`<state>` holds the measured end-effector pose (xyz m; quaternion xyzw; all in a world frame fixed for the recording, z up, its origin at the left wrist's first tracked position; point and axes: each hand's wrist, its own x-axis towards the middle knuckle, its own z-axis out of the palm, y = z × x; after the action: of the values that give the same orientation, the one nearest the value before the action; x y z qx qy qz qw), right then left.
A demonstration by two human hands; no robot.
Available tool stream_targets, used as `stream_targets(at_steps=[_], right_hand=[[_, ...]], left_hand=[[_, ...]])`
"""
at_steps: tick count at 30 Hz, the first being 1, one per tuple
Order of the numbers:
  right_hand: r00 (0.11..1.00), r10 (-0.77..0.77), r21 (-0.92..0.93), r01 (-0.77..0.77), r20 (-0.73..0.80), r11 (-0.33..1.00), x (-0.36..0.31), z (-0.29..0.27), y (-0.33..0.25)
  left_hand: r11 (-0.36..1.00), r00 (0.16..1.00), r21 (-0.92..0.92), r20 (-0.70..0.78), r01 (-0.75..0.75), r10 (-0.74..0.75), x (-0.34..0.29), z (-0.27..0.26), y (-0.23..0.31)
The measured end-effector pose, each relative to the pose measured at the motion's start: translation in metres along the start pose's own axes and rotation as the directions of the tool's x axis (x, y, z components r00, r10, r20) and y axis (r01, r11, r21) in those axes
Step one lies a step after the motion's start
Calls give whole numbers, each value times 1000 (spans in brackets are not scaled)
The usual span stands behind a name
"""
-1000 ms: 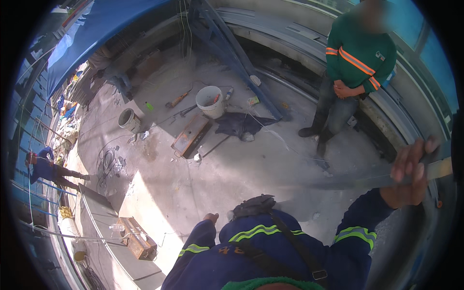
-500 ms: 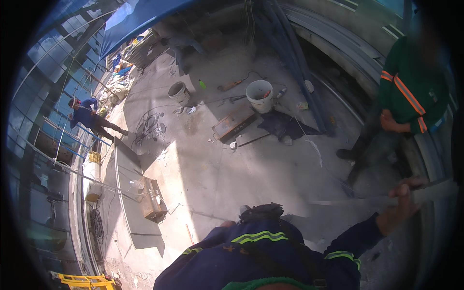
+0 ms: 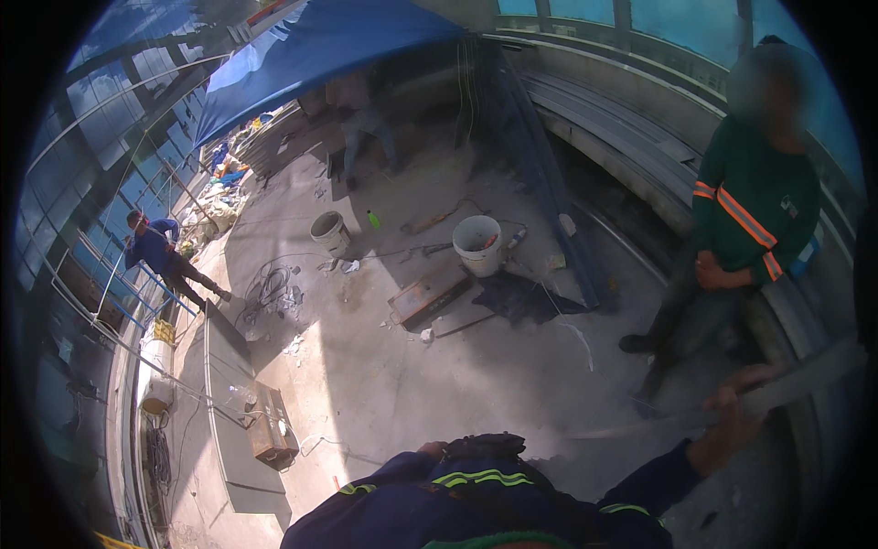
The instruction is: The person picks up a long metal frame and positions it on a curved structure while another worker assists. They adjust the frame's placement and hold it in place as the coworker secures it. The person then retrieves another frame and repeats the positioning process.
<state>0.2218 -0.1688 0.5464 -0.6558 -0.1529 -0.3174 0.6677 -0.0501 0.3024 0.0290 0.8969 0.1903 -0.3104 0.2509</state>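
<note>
The right hand [image 3: 734, 403] grasped a long, seemingly metal strip [image 3: 800, 380], not yet set down; left hand [image 3: 433, 449] grip was indeterminable.

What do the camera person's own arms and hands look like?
The sleeves are dark blue with bright yellow-green stripes. The right hand is bare. Only a little of the left hand shows, so details are hard to tell.
</note>
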Motion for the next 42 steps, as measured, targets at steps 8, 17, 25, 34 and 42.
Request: stream_targets(at_steps=[8, 17, 25, 34, 42], right_hand=[[992, 96, -32, -98, -77, 995, -18, 2, -9], [997, -12, -47, 8, -75, 999, -26, 13, 5], [998, 52, -10, -51, 32, 999, -23, 25, 25], [986, -5, 79, -8, 166, 997, -4, 54, 10], [971, -34, 125, 4, 235, 992, -5, 37, 3]], left_hand=[[998, 1000, -61, -7, -29, 29, -1, -9, -27], [975, 993, -197, -39, 101, -111, -33, -37, -23], [977, 997, -203, -17, 71, -76, -35, -22, -29], [946, 990, -291, 12, 140, -143, -36, -6, -29], [959, 990, -246, 3, 138, -142, -31, -1, -29]])
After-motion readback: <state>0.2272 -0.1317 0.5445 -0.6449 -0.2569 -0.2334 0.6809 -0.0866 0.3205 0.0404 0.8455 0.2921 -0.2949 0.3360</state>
